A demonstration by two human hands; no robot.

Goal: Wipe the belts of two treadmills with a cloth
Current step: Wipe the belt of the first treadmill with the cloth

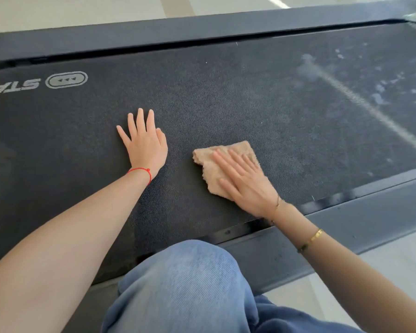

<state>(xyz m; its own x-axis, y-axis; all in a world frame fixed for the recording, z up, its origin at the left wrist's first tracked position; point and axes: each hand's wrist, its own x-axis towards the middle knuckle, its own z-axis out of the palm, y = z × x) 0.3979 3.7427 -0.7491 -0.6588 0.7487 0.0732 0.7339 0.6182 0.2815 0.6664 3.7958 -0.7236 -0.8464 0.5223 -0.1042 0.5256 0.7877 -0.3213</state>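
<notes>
Belt (226, 97) stretches left to right in front of me, dark and pebbled, framed by a far rail (154, 32) and a near rail (346, 227). I kneel at the near side, one knee (185, 280) in blue denim against the frame.

My right hand (245, 183) lies flat with straight fingers on the cloth (231, 152), a tan, frayed rag pressed to the belt a little right of centre and close to the near rail. I am not gripping it, only pushing it with my palm. My left hand (144, 143) is spread wide and flat on the bare belt, left of the cloth and apart from it, bracing me.

To the far right the belt carries pale smudges (380, 90) and a long whitish streak (360, 102), so I judge that stretch is not yet wiped.

What could go wrong: since I only press on the cloth, it may bunch or slip out from under my palm on this rough surface and leave patches missed. Leaning on my left hand could roll the belt under me if it runs free, and I would lose my balance. Near the rail, the frayed edge could snag in the gap (238, 229) beside the belt.

Writing: at the far left, printed upside down to me, are the letters "STA", cut off by the edge, beside an oval badge (66, 79) with three small arrowheads.
</notes>
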